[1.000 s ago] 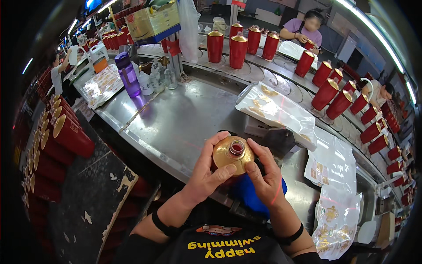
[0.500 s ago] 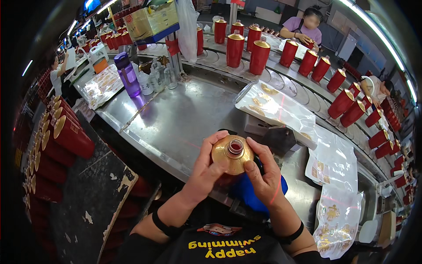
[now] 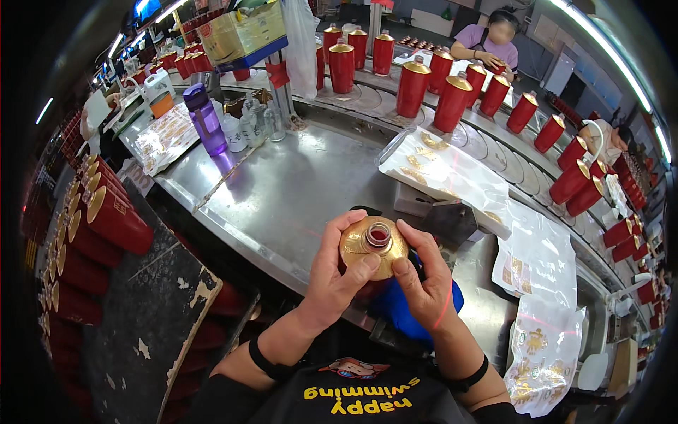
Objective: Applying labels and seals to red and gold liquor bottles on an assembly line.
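Observation:
A red bottle with a gold shoulder and a bare, uncapped threaded neck is held upright in front of me. My left hand wraps its left side, the thumb lying on the gold shoulder just below the neck. On the other side my right hand grips it with the fingers around the far right edge and the thumb on the shoulder's near edge. Most of the red body is hidden beneath the shoulder and my hands. A blue rounded thing sits just under my right hand.
Beyond the steel bench, a curved conveyor carries several red bottles. Sheets of gold decals lie to the right. A purple water bottle stands at left, near small squeeze bottles. More red bottles lie stacked far left.
My left thumb has shifted slightly across the gold shoulder and now rests nearer the middle of its front. On the conveyor the red bottles have travelled to the right. The held bottle stays in place.

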`<action>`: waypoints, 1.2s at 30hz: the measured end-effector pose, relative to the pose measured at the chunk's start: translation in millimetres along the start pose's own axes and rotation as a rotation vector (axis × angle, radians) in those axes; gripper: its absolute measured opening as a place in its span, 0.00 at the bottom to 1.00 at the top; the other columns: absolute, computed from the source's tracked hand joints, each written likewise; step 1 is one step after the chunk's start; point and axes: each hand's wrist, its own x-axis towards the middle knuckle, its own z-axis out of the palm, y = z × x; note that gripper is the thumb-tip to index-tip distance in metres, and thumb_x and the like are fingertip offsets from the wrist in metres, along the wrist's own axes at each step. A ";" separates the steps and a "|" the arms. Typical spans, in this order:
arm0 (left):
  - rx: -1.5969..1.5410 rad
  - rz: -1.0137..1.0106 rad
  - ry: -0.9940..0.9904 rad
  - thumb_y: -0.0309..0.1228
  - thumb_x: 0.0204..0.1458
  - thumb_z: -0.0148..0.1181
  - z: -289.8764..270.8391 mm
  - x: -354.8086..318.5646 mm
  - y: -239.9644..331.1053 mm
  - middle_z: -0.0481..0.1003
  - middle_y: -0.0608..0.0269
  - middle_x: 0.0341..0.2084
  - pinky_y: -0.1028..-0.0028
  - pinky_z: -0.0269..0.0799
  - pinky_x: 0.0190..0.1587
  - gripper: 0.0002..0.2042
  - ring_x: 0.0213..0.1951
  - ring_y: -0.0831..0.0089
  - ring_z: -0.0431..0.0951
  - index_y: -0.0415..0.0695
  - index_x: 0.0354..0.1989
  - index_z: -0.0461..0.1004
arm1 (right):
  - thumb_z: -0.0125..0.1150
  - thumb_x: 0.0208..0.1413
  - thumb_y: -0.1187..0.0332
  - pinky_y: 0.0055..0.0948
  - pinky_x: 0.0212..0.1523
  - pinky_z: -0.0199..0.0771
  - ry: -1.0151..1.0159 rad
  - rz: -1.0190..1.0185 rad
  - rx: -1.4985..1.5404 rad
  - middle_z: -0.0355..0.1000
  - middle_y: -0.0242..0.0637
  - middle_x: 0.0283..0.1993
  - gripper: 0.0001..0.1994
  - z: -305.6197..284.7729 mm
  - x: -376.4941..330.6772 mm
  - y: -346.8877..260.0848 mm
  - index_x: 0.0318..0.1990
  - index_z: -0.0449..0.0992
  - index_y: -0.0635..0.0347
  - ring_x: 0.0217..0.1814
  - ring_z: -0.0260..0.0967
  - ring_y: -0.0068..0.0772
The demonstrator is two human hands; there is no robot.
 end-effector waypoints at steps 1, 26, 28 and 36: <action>0.007 0.008 -0.007 0.29 0.55 0.57 -1.0 0.4 -1.0 0.64 0.55 0.54 0.71 0.61 0.59 0.28 0.56 0.72 0.66 0.38 0.62 0.53 | 0.58 0.59 0.62 0.35 0.61 0.62 0.001 0.002 -0.004 0.66 0.50 0.56 0.24 0.1 -0.1 0.1 0.59 0.65 0.67 0.59 0.65 0.44; 0.474 0.300 -0.074 0.34 0.46 0.64 -13.6 -6.9 -10.7 0.58 0.45 0.55 0.63 0.55 0.62 0.40 0.58 0.58 0.62 0.34 0.64 0.49 | 0.60 0.54 0.74 0.22 0.38 0.70 0.000 0.214 0.082 0.74 0.34 0.36 0.12 -45.9 5.9 -36.2 0.46 0.70 0.65 0.36 0.69 0.20; 0.466 0.308 -0.071 0.33 0.45 0.64 -11.2 -7.3 -10.6 0.58 0.46 0.55 0.63 0.56 0.62 0.39 0.57 0.58 0.62 0.34 0.64 0.49 | 0.61 0.53 0.73 0.22 0.35 0.70 -0.083 0.186 -0.003 0.74 0.36 0.29 0.10 -45.4 12.5 -37.5 0.42 0.73 0.65 0.31 0.69 0.19; 0.588 0.348 -0.014 0.34 0.50 0.62 -2.9 -10.4 -9.8 0.60 0.48 0.53 0.65 0.58 0.60 0.35 0.56 0.61 0.63 0.34 0.63 0.51 | 0.63 0.53 0.73 0.22 0.36 0.70 -0.213 0.124 0.164 0.74 0.35 0.32 0.11 -42.3 22.6 -49.3 0.43 0.74 0.64 0.33 0.69 0.19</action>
